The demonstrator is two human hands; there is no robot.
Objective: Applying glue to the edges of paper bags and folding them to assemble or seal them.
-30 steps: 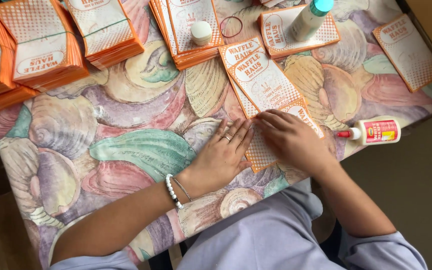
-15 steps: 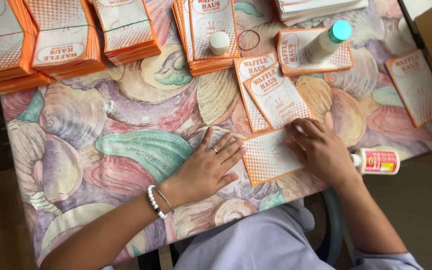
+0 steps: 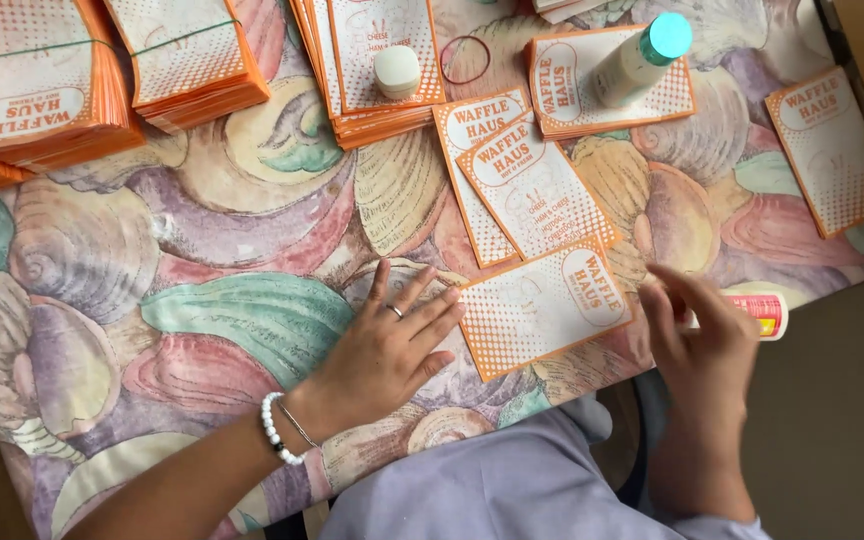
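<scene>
**One bag pressed flat at the near edge, stacks waiting along the far edge**

The table [image 3: 202, 330], under its shell-print cloth, carried most of the work. Along its far edge sat the bundled stacks of orange bags [image 3: 42, 100], which I judged finished, and a loose pile [image 3: 377, 70] beside them, which looked left to do. Two single bags [image 3: 527, 190] lay near the middle. The bag I worked on [image 3: 542, 305] lay at the near edge, turned sideways. My left hand [image 3: 392, 345] lay flat and open, fingertips touching its left side. My right hand [image 3: 707, 335] hung loosely open and blurred, holding nothing, just in front of the glue bottle [image 3: 757, 312]. Half a second earlier that hand had pressed on the bag; by now it had lifted clear toward the glue.
</scene>
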